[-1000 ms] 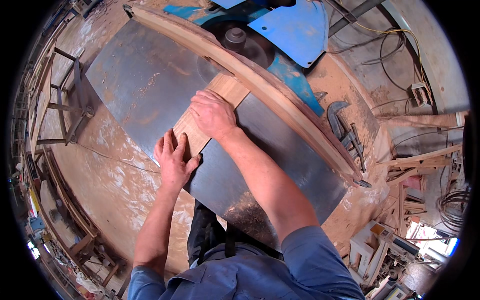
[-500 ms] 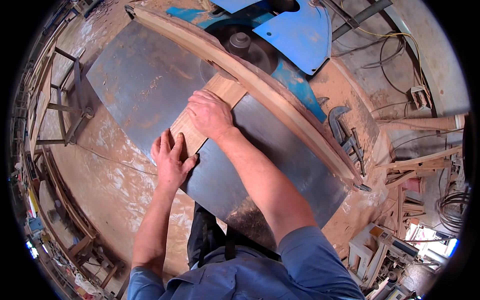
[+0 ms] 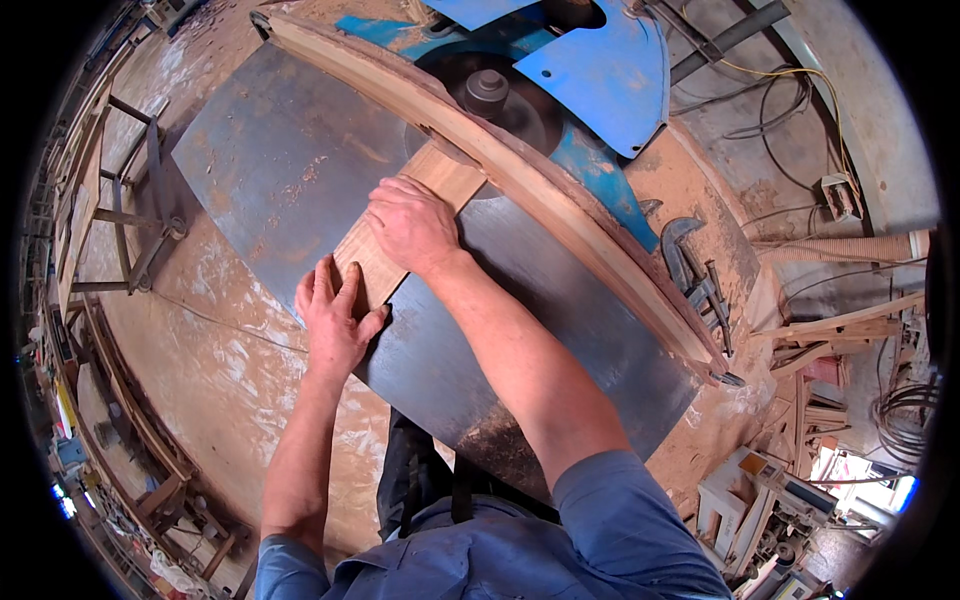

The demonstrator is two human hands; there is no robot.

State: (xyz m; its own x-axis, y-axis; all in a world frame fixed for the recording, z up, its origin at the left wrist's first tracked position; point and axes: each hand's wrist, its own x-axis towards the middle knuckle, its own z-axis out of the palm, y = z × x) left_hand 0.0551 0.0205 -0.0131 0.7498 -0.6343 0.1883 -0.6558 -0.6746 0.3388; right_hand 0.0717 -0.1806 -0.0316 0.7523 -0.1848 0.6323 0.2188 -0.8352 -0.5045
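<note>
A flat, pale-brown wooden board [image 3: 447,178] lies slantwise on a grey metal machine table [image 3: 480,330]. Its far end meets a long wooden fence [image 3: 560,215] beside a notch in that fence. My right hand [image 3: 410,222] presses on the middle of the board, its fingers curled over the left edge. At the near end, my left hand [image 3: 335,312] grips the board with thumb and fingers apart. Behind the fence, a round dark housing with a metal spindle [image 3: 487,90] sits in the blue machine frame; the cutter at the notch is mostly hidden.
A blue guard plate [image 3: 605,80] stands over the spindle. Metal clamps [image 3: 690,265] lie right of the fence amid sawdust. Wood shavings are scattered on the table. A metal-framed rack [image 3: 130,200] stands at left; offcuts [image 3: 820,400] and a ribbed hose [image 3: 840,250] are at right.
Both hands and the board have shifted slightly to the left along the fence. The grip of each hand looks the same.
</note>
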